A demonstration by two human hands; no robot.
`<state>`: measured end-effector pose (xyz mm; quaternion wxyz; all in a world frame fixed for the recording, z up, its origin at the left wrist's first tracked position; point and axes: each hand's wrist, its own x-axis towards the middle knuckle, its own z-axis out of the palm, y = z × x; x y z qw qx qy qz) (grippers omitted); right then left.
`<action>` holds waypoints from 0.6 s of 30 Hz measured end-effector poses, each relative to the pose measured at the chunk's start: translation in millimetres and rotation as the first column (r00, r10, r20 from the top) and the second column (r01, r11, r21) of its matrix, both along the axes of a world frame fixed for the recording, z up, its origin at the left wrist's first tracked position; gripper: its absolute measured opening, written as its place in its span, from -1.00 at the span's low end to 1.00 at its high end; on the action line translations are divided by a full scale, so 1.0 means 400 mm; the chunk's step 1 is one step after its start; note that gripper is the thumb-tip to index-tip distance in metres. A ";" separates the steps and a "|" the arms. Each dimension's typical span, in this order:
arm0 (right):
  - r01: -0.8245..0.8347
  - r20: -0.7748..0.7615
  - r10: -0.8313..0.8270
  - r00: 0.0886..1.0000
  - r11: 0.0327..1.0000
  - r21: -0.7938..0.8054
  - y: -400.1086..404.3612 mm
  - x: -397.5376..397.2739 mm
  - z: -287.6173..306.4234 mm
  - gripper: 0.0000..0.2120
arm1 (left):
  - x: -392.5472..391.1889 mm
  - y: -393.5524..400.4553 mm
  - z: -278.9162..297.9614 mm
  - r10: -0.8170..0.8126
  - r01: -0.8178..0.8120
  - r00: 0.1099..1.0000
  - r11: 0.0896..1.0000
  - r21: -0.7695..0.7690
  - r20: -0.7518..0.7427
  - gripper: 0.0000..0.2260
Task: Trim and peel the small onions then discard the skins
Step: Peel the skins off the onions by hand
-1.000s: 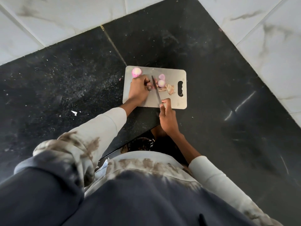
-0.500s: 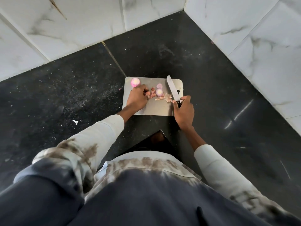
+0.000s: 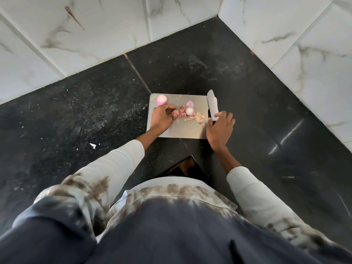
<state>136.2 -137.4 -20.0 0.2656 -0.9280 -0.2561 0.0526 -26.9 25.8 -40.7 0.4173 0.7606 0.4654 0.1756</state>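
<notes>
Board (image 3: 171,132) sits on the dark counter (image 3: 85,115), straight out in front of the person.

Far-left corner: one peeled onion (image 3: 162,100), loose, just beyond the left hand (image 3: 161,120).

The left hand has its fingers curled on the onion being worked (image 3: 174,112), pinned against the board. It's mostly covered, so I can't call its long axis.

Moving right: trimmed ends (image 3: 182,111), then a second peeled onion (image 3: 189,111) with a pink piece (image 3: 189,103) just behind it, then a patch of dry skins (image 3: 199,118).

Right edge: knife (image 3: 213,103), blade pointing away from the person and roughly parallel to the board's edge. The right hand (image 3: 220,129) lies over the handle with its fingers spread. Can't tell whether it still grips or is letting go.

Key relation: the worked onion is under the left hand. The right hand is well apart, with the peeled onion and the skins between. Peeling likely needs the right hand to cross leftward.

Change from 1 s ago: the knife was mid-board beside the left hand, and has swung out to the right edge. The left hand hasn't moved off its onion.
</notes>
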 end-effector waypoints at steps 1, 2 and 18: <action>-0.047 -0.011 0.047 0.999 0.998 0.039 0.012 -0.006 0.006 -0.77 | -0.001 0.001 -0.008 0.037 -0.035 0.999 0.998 -0.057 0.035 -0.81; -0.125 -0.028 0.127 0.991 0.989 0.084 0.027 -0.015 0.008 -0.77 | 0.000 0.001 -0.015 0.080 -0.070 0.994 0.989 -0.129 0.077 -0.81; -0.240 -0.395 0.352 0.849 0.922 0.304 0.137 -0.124 0.026 -0.74 | 0.005 0.002 -0.009 0.269 -0.021 0.895 0.822 -0.569 0.355 -0.84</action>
